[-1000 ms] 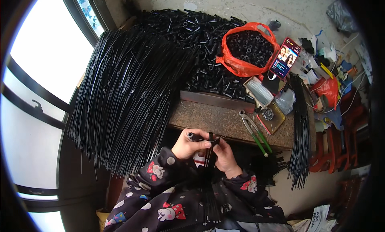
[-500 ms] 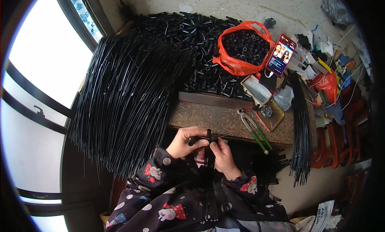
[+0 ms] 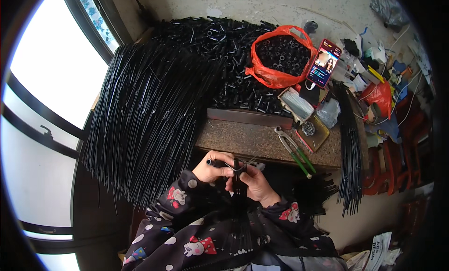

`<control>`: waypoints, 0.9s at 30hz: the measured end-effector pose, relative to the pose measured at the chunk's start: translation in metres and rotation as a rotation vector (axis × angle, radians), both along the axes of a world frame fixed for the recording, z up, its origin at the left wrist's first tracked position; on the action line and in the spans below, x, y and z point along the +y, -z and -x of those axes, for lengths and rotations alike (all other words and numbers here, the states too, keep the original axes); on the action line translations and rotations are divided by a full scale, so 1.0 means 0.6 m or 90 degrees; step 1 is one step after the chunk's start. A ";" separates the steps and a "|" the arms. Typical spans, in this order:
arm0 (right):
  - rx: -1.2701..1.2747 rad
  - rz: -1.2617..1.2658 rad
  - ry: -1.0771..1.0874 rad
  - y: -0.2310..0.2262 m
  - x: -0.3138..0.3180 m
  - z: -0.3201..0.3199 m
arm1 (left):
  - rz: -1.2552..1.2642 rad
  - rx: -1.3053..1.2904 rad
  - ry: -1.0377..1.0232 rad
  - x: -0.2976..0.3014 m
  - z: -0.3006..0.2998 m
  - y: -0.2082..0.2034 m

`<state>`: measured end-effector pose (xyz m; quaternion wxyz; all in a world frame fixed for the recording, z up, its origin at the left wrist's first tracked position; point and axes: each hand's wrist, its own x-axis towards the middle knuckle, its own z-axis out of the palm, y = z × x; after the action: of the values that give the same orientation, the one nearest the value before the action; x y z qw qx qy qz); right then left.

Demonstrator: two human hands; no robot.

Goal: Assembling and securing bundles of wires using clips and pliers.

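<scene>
Close together at the near edge of the workbench, both my hands are closed in a pinch. Out of my left hand [image 3: 213, 170] pokes a short black tubular fitting [image 3: 215, 163], its hollow end facing left. Another dark upright piece [image 3: 236, 164] stands between the fingertips. My right hand [image 3: 260, 187] grips the top of a bundle of thin black cables [image 3: 241, 240], which hangs over my lap and shows pale tips. A thin strand sticks out up and right from the fingers. The fingers hide where the fitting and cables meet.
A large sheaf of black cables [image 3: 145, 126] drapes over the bench's left side. Behind lie heaped black fittings [image 3: 206, 37] and a red bag [image 3: 267, 76] of small black parts. Green-handled pincers [image 3: 294, 149], a phone [image 3: 324, 62] and another cable bundle [image 3: 350, 154] are at right.
The fitting in my left hand has turned, so its hollow end now shows. The upright piece between my hands has shifted left and lower. My right fingers have moved slightly left.
</scene>
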<state>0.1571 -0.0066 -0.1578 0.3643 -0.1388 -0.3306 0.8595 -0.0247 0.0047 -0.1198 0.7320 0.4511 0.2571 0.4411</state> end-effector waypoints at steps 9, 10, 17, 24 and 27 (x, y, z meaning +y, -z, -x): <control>0.018 0.055 -0.038 -0.010 0.000 -0.005 | -0.031 0.023 0.043 0.006 0.007 0.007; 0.019 0.057 -0.038 -0.011 -0.002 -0.004 | -0.029 0.024 0.044 0.004 0.007 0.004; 0.004 0.108 -0.054 -0.019 0.007 -0.003 | -0.133 0.119 0.047 0.020 0.019 -0.003; -0.009 0.064 0.051 -0.022 -0.012 0.002 | -0.320 0.306 0.046 0.030 0.024 -0.021; -0.054 0.045 0.135 -0.014 -0.014 0.008 | -0.159 0.188 -0.142 0.040 0.011 -0.050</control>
<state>0.1525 -0.0149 -0.1497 0.4341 -0.2218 -0.2984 0.8206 -0.0315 0.0285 -0.0900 0.5714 0.5669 0.3532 0.4768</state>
